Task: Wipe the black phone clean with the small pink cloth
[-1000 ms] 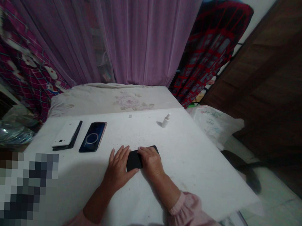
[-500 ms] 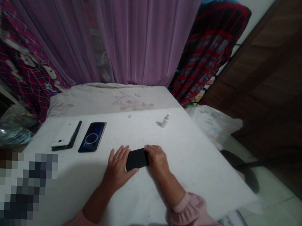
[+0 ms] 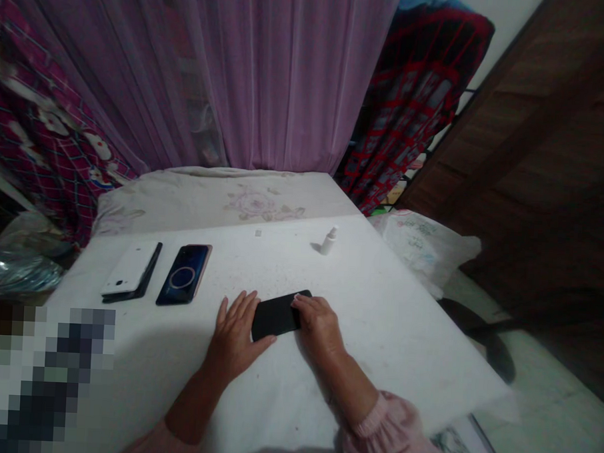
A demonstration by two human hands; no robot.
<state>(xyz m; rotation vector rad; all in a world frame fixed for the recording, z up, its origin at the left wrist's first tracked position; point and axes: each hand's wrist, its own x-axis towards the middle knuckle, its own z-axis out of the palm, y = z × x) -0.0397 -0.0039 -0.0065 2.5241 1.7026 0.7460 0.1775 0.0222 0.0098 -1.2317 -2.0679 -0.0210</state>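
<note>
A black smartphone (image 3: pixel 277 317) lies on the white-covered table in front of me, its dark face up and slightly slanted. My left hand (image 3: pixel 234 334) grips its left end, with the thumb along the near edge and the fingers spread at the far left corner. On the phone's right end rests my right hand (image 3: pixel 320 324), fingers bent and bunched together with the tips on the dark surface. Whatever may be under those fingers is hidden. Beyond the phone, a small white spray bottle (image 3: pixel 328 242) stands upright.
To the left lie a blue phone with a ring mark (image 3: pixel 182 278), stacked on another, and a white phone (image 3: pixel 130 269) on a dark one. A tiny pale square (image 3: pixel 258 233) sits farther back. Purple curtains (image 3: pixel 288 79) hang behind; a plastic bag (image 3: pixel 426 245) is beyond the right edge.
My right hand has shifted slightly right and toward me, uncovering the phone's far right corner. My left hand and the phone have hardly moved.
</note>
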